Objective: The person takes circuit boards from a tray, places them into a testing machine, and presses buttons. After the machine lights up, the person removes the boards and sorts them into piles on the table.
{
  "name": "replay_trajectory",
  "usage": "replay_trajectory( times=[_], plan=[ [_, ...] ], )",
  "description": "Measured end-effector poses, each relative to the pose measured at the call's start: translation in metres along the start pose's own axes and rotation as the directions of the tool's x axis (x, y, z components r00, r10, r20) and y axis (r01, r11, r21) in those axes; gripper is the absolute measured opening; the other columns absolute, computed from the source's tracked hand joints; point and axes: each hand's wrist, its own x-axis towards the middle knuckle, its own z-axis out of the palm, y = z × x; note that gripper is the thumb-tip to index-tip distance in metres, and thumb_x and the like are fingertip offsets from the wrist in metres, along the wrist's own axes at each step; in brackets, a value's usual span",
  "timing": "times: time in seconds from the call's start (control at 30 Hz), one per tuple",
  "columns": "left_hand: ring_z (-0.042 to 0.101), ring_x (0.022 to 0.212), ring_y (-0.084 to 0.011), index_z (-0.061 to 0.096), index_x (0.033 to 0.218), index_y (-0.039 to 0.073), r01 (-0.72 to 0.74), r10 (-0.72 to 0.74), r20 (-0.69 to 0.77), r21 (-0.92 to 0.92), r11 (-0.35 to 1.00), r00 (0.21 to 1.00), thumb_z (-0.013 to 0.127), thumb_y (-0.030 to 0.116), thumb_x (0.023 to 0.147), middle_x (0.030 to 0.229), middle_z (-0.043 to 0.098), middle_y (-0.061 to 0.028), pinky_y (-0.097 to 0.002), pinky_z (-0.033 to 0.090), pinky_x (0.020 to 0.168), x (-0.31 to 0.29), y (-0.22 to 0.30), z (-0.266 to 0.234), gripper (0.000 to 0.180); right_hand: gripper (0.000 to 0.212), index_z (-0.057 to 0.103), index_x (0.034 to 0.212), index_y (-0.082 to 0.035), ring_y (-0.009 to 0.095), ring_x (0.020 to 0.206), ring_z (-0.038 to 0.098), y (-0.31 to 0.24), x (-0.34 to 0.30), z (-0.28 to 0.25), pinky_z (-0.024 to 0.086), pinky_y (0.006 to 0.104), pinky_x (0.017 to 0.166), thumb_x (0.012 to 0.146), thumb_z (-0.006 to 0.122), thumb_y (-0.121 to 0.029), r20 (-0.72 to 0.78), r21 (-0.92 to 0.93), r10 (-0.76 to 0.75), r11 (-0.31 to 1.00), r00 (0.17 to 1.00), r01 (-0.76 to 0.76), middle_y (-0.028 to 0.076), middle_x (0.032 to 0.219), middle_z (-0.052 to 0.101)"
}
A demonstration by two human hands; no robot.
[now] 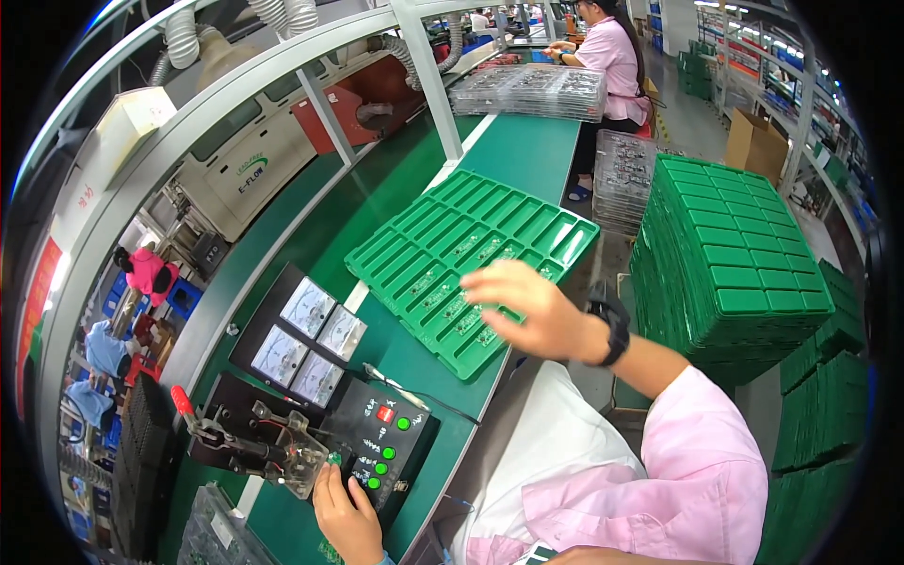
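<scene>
My left hand (347,516) reaches to the clear plate of a clamp fixture (299,460) with a red-tipped lever. Its fingertips are at a small green circuit board (334,459) at the fixture's edge; thumb and fingers stand apart. My right hand (527,306), slightly blurred, hovers over the near part of a green compartment tray (400,259). Its fingers are spread, and I see nothing in them. Small circuit boards (435,297) lie in several of the tray's slots; the hand hides some of them.
A black control box (424,435) with green buttons and a red switch stands beside the fixture, below a panel of four meters (309,306). A cable crosses the bench edge. Stacked green trays (744,245) rise at right. Clear trays (527,92) and a seated person (612,56) are farther off.
</scene>
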Motion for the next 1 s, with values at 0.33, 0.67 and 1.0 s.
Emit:
replay_trajectory(
  times=[0.33, 0.67, 1.0],
  plan=[
    [0.061, 0.093, -0.0275, 0.061, 0.115, 0.002, -0.233, 0.249, -0.166, 0.11, 0.966, 0.954, 0.064, 0.014, 0.092, 0.102, 0.064, -0.0122, -0.0347, 0.048, 0.084, 0.008, 0.001, 0.001, 0.026, 0.024, 0.07, 0.092, -0.004, 0.03, 0.097, 0.062, -0.133, -0.005, -0.03, 0.054, 0.042, 0.077, 0.096, 0.061, -0.027, -0.523, 0.801, -0.195, 0.222, 0.83, 0.557, 0.015, 0.104, 0.067],
    [0.046, 0.128, -0.0376, 0.053, 0.129, -0.004, -0.055, 0.055, -0.002, -0.098, 0.994, 0.998, 0.059, 0.01, 0.091, 0.136, 0.052, -0.0195, -0.0438, 0.036, 0.107, 0.0, -0.005, 0.007, 0.042, 0.025, 0.068, 0.087, -0.005, 0.028, 0.087, 0.06, -0.149, -0.016, -0.03, 0.053, 0.0421, 0.075, 0.095, 0.061, -0.028, -0.543, 0.823, 0.007, 0.203, 0.839, 0.531, 0.012, 0.092, 0.065],
    [0.047, 0.129, -0.0361, 0.053, 0.129, -0.003, -0.036, 0.035, -0.004, -0.143, 0.989, 0.999, 0.058, 0.01, 0.09, 0.136, 0.053, -0.019, -0.0428, 0.035, 0.108, 0.002, -0.01, 0.01, 0.041, 0.025, 0.066, 0.093, -0.008, 0.029, 0.095, 0.059, -0.149, -0.027, -0.035, 0.049, 0.047, 0.083, 0.095, 0.059, -0.032, -0.587, 0.796, -0.004, 0.181, 0.81, 0.578, 0.011, 0.103, 0.064]
  ],
)
